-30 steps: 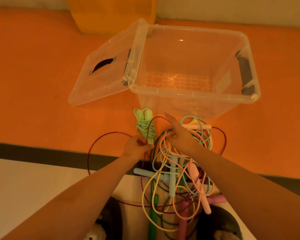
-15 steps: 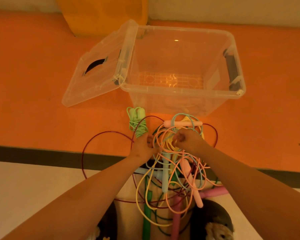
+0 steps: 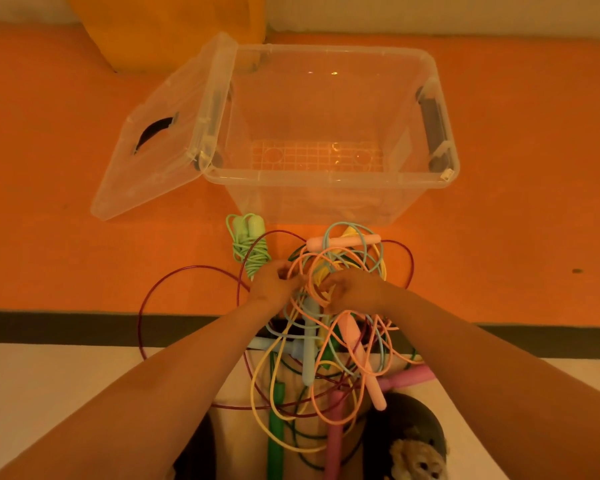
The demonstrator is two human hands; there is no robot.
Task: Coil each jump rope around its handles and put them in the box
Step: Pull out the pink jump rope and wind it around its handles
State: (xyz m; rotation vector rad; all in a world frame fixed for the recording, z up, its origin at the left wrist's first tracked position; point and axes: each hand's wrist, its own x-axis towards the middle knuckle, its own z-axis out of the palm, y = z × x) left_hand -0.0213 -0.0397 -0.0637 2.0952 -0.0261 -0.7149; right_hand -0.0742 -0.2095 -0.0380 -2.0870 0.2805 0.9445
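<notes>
while left hand [image 3: 274,284] and right hand [image 3: 355,292] pinch tangled ropes [image 3: 307,344] (peach, seemingly), box [image 3: 326,176] label [image 3: 405,145] is unreadable.

Box, lid and ropes on the floor mat [image 3: 49,202].
The open box [image 3: 326,175] stands mid-mat, its lid [image 3: 146,168] leaning against its left side. A coiled rope [image 3: 248,244] lies just before the box. The rope tangle [image 3: 340,344] lies right of that, spilling over the mat's near edge.
</notes>
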